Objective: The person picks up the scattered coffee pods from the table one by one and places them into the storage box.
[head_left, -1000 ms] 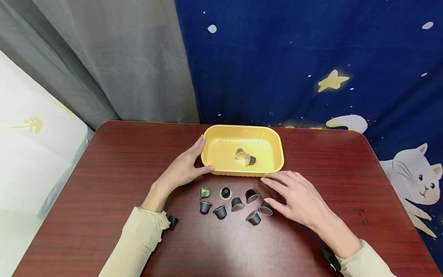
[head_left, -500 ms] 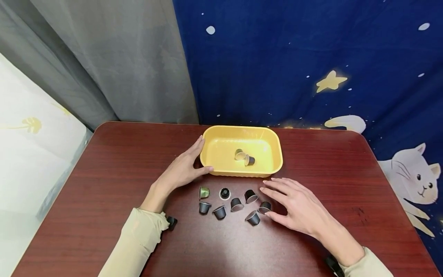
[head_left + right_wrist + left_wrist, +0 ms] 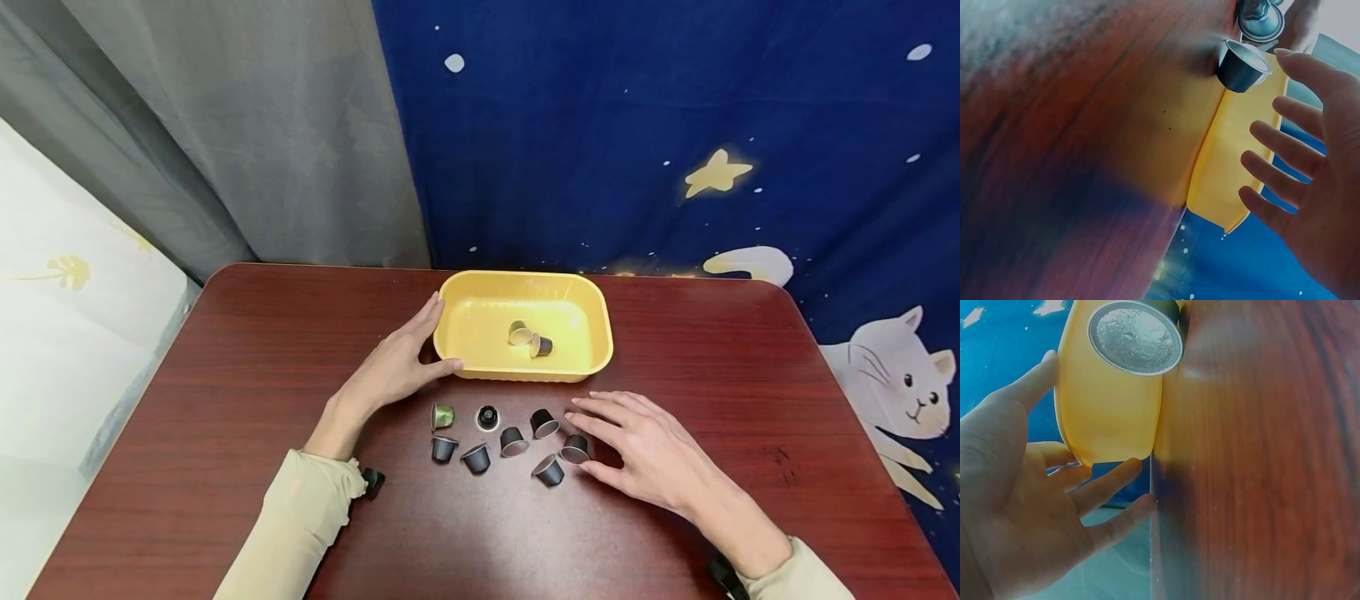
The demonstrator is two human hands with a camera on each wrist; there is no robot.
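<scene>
- Head view: a yellow bin [image 3: 480, 329] sits at the back of the brown table [image 3: 262, 400].
- The left hand [image 3: 393, 358] has its fingers spread apart. Its thumb is on the front rim of the bin, and its other fingers are by the left end.
- The right hand [image 3: 648, 450] holds nothing. Its fingers are apart, and it is over the table, in front of the bin's right end.
- Its thumb is right by a dark cup [image 3: 575, 450]. I cannot tell if they touch.
- Eight little cups are on the table in front of the bin. One is a green cup [image 3: 443, 416] lying on its side, the one farthest left.
- Next to it, a black cup [image 3: 488, 417] stands on its wide end.
- Two more cups, a pale cup [image 3: 520, 333] and a gray cup [image 3: 545, 346], lie close together inside the bin.
- Behind the table hang a gray curtain [image 3: 300, 133] and a blue curtain [image 3: 562, 150] with a yellow star.
</scene>
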